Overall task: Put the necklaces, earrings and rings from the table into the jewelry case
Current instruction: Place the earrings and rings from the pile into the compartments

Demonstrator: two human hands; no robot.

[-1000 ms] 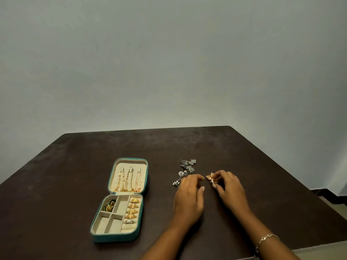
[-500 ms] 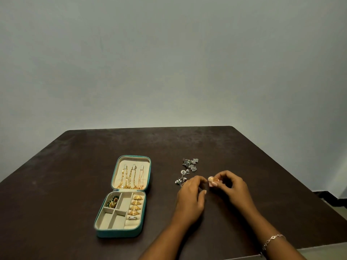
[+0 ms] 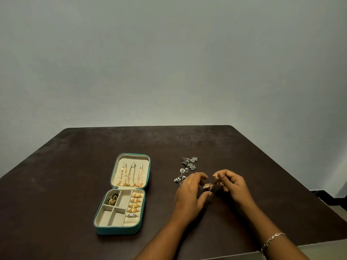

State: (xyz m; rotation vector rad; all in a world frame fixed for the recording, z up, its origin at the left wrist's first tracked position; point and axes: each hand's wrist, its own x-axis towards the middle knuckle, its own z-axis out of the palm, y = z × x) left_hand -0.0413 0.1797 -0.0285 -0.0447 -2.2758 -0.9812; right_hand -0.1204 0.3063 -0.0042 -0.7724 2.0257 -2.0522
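Observation:
The teal jewelry case lies open at the left of the dark table. Gold necklaces hang in its lid. A row of gold rings and a green-and-gold earring pair sit in its base. My right hand pinches a gold dome earring at its fingertips. A second gold earring sits between my two hands. The spread thumb and fingers of my left hand are around it, not closed. Silver earrings lie just beyond my left hand, and some are partly hidden by it.
The table's near edge runs by my right forearm, and its right edge drops to the floor. A plain wall stands behind. A chain bracelet is on my right wrist. Two case compartments hold nothing.
My hands were pressed together on a gold piece. They have now drawn apart, showing two separate gold earrings. The left hand's fingers have spread open.

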